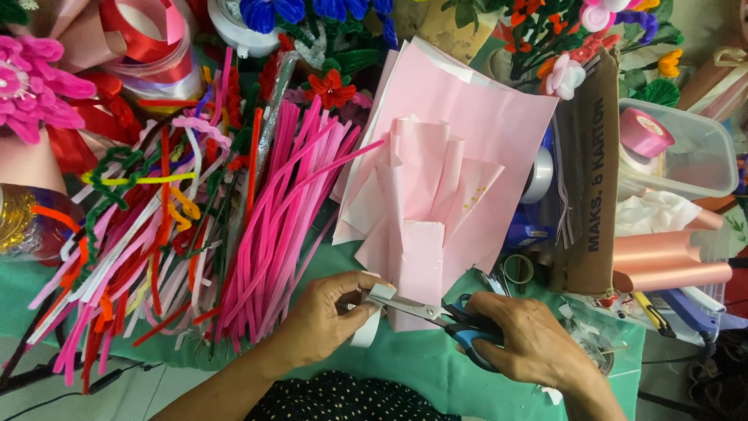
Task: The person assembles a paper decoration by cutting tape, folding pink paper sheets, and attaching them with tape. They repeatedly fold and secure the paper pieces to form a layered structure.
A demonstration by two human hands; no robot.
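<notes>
Green cloth covers the worktop, and lots of craft things lie on it. Near the bottom, the left hand holds a loop of white tape, with its fingers closed around the strip. The right hand holds a pair of scissors with blue and black handles, its fingers wrapped tight through them. The scissor blades are a little apart, and their tips touch the white tape right where the left hand pinches it.

Just behind the hands lies a folded pink paper wrap on top of more pink sheets. Left of it sits a big heap of fuzzy sticks, mostly pink, with red, white, green and yellow ones mixed in. Fuzzy flowers in red, blue and pink stand along the back. On the right are a brown cardboard box, a clear tub with a roll of pink ribbon inside, and a peach-coloured roll of paper.
</notes>
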